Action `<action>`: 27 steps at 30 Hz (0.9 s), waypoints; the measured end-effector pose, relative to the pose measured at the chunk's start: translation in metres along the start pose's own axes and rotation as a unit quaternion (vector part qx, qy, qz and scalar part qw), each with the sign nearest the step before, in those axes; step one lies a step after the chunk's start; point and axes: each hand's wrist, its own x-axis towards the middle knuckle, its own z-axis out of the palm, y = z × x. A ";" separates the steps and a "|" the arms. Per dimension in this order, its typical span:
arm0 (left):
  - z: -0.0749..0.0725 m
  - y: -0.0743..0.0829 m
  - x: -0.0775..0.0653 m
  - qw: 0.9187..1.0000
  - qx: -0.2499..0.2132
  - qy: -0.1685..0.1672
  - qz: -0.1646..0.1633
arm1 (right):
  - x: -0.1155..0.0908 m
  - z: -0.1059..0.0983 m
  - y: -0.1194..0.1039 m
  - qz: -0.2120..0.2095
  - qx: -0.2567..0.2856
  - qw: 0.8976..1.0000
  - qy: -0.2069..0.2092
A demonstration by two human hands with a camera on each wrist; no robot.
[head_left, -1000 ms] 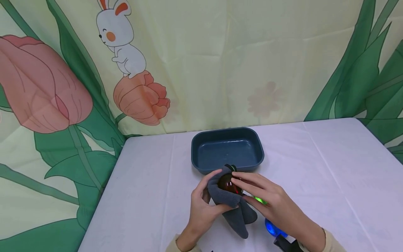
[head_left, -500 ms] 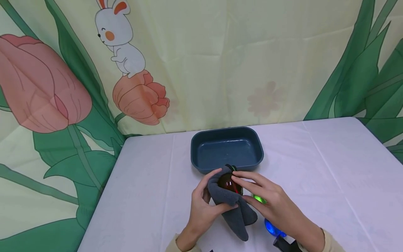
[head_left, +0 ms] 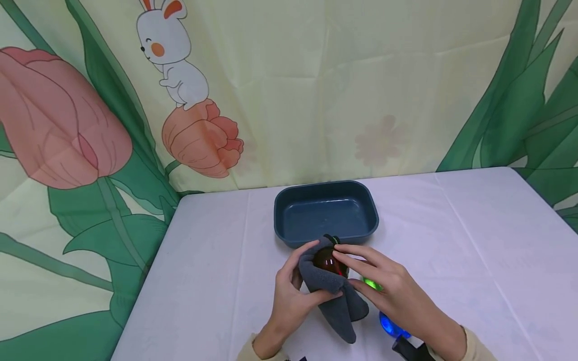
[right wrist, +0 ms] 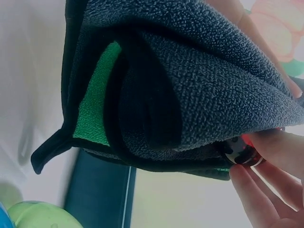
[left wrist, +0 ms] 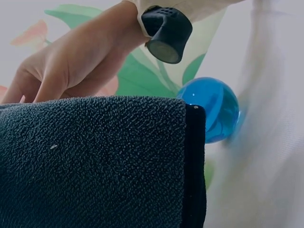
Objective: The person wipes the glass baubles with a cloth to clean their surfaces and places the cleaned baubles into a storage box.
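Observation:
My left hand grips a dark grey terry cloth, thumb in front and fingers behind. The cloth is folded around a dark red, see-through ball, whose top stays exposed. With fingertips and thumb, my right hand holds the ball from the right side. In the right wrist view the cloth has black edging and a green patch; part of the ball shows between thumb and fingers. The left wrist view is largely filled by cloth.
A navy basin stands just beyond the hands. Under the right hand lies a green ball, partly hidden, and closer in, a blue ball. A black wrist camera sits at the right wrist. White cloth covers the table.
Almost nothing differs. Both hands keep their places on the cloth and the red ball; the whole head view shifts very slightly.

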 end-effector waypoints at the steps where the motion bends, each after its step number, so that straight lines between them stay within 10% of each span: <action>1: 0.000 0.000 0.000 1.000 0.000 0.000 0.001 | 0.000 0.000 0.000 0.000 0.000 1.000 0.000; 19: 0.001 -0.003 0.001 1.000 -0.003 -0.007 -0.005 | 0.001 0.001 0.003 -0.014 0.012 1.000 0.011; 27: 0.001 -0.004 0.000 1.000 0.002 -0.018 0.003 | -0.001 0.000 0.001 0.041 0.037 0.998 0.000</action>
